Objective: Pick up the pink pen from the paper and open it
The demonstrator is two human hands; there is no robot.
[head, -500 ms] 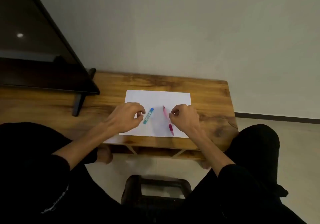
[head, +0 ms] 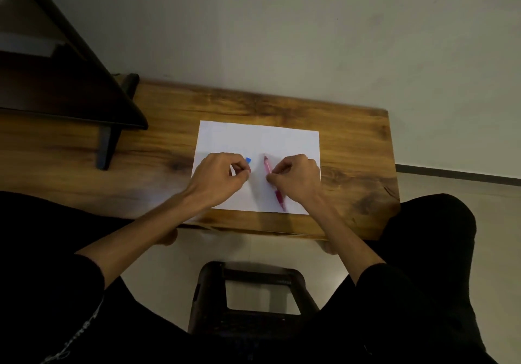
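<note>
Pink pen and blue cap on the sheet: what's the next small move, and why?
Probably lift both clear of the paper. The right hand pinches the pink pen, which lies flat, and the left hand covers the blue cap, so neither is raised.

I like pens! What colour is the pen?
Pink, with a darker magenta end; the pen shows in the head view.

Head cam, fwd-down, near desk (head: 352,143)
</note>
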